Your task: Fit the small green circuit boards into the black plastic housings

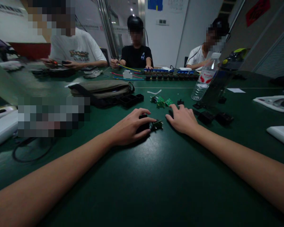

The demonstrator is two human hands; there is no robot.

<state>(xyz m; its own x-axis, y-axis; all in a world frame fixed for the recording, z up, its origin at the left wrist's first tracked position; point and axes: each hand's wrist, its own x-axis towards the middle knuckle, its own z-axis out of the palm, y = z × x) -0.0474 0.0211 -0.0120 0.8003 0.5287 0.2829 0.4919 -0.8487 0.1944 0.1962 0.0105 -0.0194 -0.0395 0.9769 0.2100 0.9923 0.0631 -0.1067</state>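
Observation:
My left hand (132, 126) is closed around a small black plastic case (143, 123) low over the green tabletop. Part of the case is hidden by the fingers. Right by its fingertips is a small circuit board (157, 124) with metal parts; whether the fingers touch it I cannot tell. Palm down on the table, my right hand (183, 119) has its fingers apart and nothing visible in them. Just beyond its fingertips lie several green circuit boards (160, 102) and a small black part (180, 102).
Behind my left hand are a black open tray (132, 100) and a grey-brown bag (104, 90). To the right stand a water bottle (203, 80) and a dark bottle (219, 85), with black cases (205, 117) before them. Three people sit across the table.

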